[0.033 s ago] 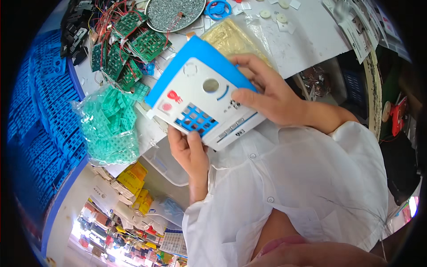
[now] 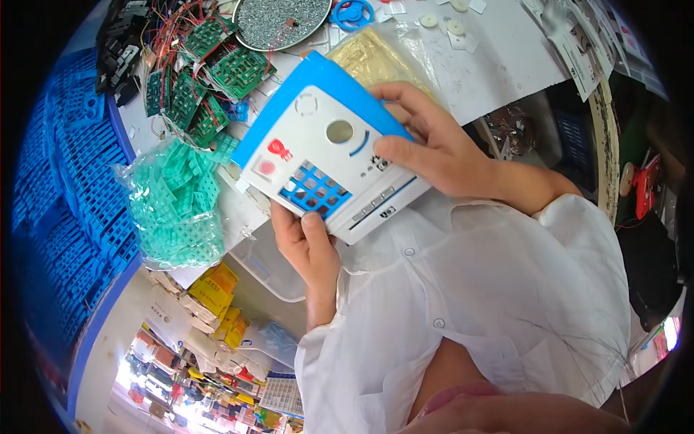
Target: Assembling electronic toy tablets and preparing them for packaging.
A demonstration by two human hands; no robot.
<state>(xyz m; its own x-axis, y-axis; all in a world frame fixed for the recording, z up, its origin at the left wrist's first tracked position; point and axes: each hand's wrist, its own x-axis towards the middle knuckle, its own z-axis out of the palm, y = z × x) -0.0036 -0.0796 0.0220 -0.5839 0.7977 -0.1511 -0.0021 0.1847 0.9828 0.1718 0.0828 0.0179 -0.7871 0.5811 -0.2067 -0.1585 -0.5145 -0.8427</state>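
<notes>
Head view. You hold a white and blue plastic panel up in front of your chest, tilted, above the near edge of the white table. Its face shows a round hole, a red mark and a blue grid of small square openings.

Your left hand supports the panel from below: thumb pressed flat on the lower face just under the grid, the other fingers hidden behind it. Your right hand clamps the panel's right edge, fingers curled over the blue top rim, thumb lying on the white face near the hole. Both hands closed on the panel.

To your left, a clear bag of green plastic parts lies on the table, near the panel but apart from it. Beyond it, green circuit boards with red wires sit in a heap. A round metal dish of small screws stands at the far edge, a blue ring just beside it. A bag of yellowish parts lies behind the panel.
</notes>
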